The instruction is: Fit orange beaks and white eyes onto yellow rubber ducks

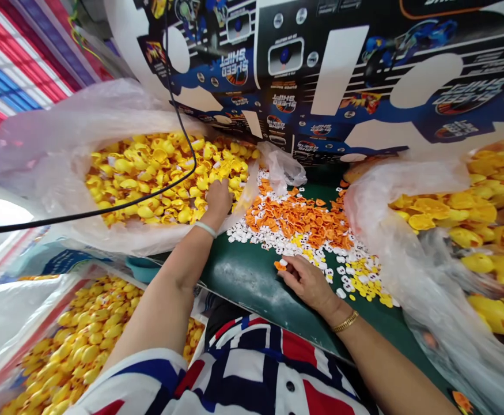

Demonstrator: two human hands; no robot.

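Observation:
My left hand reaches into the right side of an open plastic bag full of yellow plastic shell pieces. Its fingertips are among the pieces, so I cannot make out whether it grips one. Over the front of the green tabletop, my right hand pinches a small orange piece with a white bit beside it, between thumb and fingers. Just beyond that hand spreads a pile of orange beak-like pieces, with small white eye-like pieces and flat yellow discs around it.
Another plastic bag of larger yellow shells stands at the right. Below left, a lined box holds many yellow duck-like heads. Printed cardboard rises behind the table. A black cable crosses above the left bag.

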